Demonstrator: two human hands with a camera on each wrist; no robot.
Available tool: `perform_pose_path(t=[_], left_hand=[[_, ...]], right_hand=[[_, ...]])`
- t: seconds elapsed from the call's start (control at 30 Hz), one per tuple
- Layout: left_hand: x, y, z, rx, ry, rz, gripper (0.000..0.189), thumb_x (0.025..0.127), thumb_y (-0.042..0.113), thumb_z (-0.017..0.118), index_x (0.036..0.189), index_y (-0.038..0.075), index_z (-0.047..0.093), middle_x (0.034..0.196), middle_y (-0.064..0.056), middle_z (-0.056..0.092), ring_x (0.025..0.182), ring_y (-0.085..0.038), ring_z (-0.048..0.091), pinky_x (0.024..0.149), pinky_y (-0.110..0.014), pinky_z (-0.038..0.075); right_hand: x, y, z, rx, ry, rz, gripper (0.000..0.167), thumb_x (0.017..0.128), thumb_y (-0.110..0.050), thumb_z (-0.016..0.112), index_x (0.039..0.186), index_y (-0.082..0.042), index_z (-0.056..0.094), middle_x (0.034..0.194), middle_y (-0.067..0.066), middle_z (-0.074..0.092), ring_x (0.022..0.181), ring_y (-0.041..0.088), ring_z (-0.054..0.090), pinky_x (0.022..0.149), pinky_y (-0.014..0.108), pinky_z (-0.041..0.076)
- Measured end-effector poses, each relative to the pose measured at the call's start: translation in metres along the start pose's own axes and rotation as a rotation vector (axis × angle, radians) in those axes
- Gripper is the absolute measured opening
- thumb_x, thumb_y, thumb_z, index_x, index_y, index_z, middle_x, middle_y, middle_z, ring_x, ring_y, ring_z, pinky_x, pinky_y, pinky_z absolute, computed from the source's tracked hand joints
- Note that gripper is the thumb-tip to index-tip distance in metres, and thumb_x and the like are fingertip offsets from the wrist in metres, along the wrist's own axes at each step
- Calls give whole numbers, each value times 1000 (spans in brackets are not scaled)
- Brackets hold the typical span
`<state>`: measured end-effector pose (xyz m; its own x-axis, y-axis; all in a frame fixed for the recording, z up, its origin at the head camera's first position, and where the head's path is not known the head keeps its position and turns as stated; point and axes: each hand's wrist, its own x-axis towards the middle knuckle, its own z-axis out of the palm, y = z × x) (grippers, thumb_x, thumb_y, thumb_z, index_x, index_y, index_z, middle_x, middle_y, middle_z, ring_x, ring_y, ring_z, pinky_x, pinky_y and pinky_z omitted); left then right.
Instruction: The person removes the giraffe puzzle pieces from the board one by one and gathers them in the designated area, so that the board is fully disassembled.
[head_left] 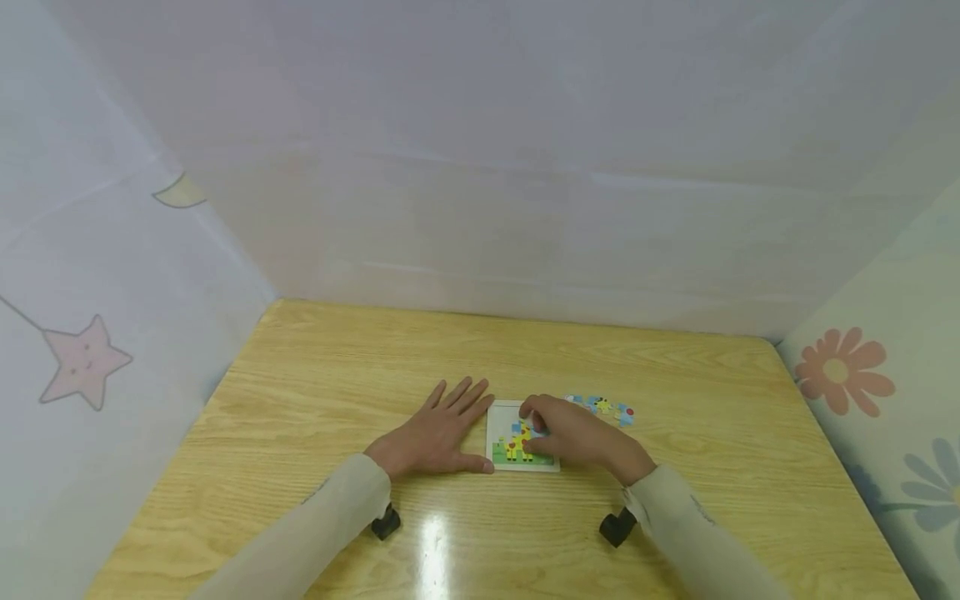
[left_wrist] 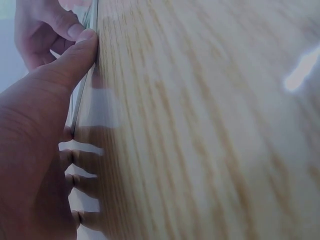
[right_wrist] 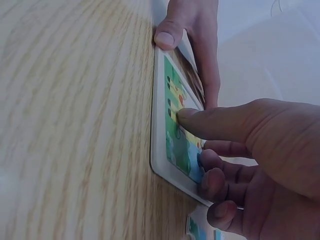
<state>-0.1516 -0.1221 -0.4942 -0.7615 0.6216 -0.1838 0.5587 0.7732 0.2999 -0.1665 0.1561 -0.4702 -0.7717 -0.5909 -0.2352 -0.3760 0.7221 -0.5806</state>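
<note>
A small jigsaw puzzle in a white-rimmed tray (head_left: pixel 491 435) lies on the table, its picture showing a yellow giraffe with red spots on green grass. My left hand (head_left: pixel 442 435) rests flat with spread fingers at the tray's left side. Its thumb (right_wrist: pixel 166 39) touches the tray's near left corner. Over the right half of the puzzle bends my right hand (head_left: pixel 573 433), thumb tip (right_wrist: pixel 187 114) on the giraffe picture, other fingers curled at the tray's right side. I cannot tell whether a piece sits between thumb and index finger.
Several loose puzzle pieces (head_left: pixel 603 406) lie on the table behind and right of my right hand. The wooden table (head_left: pixel 360 350) meets pale fabric walls at the back and sides. A black wrist device (head_left: pixel 617 528) hangs below the right sleeve.
</note>
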Motion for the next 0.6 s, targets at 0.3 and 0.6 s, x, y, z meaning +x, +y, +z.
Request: perform_pose_path(t=[0.3,0.6], left_hand=[[1,0,0,-4,13,6,109,93,84,54,173,18,20,183,-6,7,170,-33,6,136,-64,8],[-1,1,-1,-31,21,15,109,93,81,57,172,15,22,183,-8,8,170,-36,7,136,-65,9]], right_hand=[[8,-3,-4,66,-69,26,39,98,-24,80,129,-9,63,98,1,61,84,14,55,73,28,48],[10,-1,-3,119,-60,12,38,95,-21,83,124,-9,62,102,5,61,87,16,53,75,30,48]])
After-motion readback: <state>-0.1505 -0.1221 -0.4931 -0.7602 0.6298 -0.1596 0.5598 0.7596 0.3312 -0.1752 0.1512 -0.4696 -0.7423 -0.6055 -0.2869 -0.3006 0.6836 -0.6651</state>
